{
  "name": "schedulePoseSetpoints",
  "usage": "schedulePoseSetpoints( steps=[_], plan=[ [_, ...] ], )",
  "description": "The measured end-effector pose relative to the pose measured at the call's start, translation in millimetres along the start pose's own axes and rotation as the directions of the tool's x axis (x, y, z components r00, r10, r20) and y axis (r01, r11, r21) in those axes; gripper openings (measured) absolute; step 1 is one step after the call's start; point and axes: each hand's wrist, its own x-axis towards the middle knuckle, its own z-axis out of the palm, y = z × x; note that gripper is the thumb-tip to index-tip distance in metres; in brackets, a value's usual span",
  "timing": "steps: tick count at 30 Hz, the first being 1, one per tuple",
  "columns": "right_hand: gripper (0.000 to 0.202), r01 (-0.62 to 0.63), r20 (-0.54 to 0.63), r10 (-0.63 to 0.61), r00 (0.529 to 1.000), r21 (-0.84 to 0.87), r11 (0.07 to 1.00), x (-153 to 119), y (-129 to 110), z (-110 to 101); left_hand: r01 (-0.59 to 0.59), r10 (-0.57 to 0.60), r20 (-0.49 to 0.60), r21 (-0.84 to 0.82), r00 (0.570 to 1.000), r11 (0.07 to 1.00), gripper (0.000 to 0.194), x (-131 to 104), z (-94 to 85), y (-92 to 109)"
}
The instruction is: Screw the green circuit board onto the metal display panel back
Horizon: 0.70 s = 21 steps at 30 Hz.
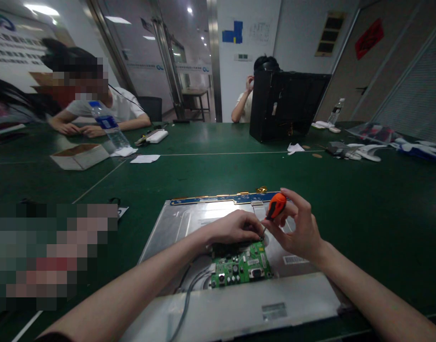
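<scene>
A metal display panel (178,221) lies on the green table, with a green circuit board (239,266) on it. My right hand (298,228) holds a short orange-and-black screwdriver (276,206) by its handle, tip pointing down at the board's upper right corner. Beside that tip, my left hand (241,225) has its fingers pinched together at the same corner; what they hold is hidden. Grey cables (189,294) run from the board's left side over the metal bracket (239,304) along the near edge. A blue strip board (218,199) lines the panel's far edge.
On the green table (203,173) stand an open box (80,156) and a water bottle (109,124) at left, and a black monitor-like case (289,104) at the back. Tools and plastic bags (374,133) lie at right. Two people sit across the table.
</scene>
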Motion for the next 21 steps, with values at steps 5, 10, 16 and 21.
schedulePoseSetpoints(
  steps=[5,10,16,21],
  plan=[
    [0.068,0.017,-0.019,-0.017,1.0,0.002,1.0,1.0,-0.5,-0.1,-0.002,0.002,-0.005,0.018,1.0,1.0,0.009,-0.1,-1.0,1.0],
    [0.069,0.005,-0.009,-0.005,1.0,-0.003,1.0,0.0,-0.1,0.2,-0.008,0.008,-0.007,0.04,1.0,0.999,0.008,0.4,-2.3,2.5],
    [0.07,0.005,-0.006,-0.005,1.0,0.006,1.0,-0.3,-0.8,-0.1,-0.018,0.019,-0.008,0.05,1.0,0.999,0.007,0.1,-1.3,2.1],
    [0.07,-0.013,0.002,0.013,1.0,-0.005,1.0,-0.9,0.4,-0.2,-0.017,0.017,-0.006,0.056,1.0,0.998,0.006,0.1,-1.0,2.3]
  ],
)
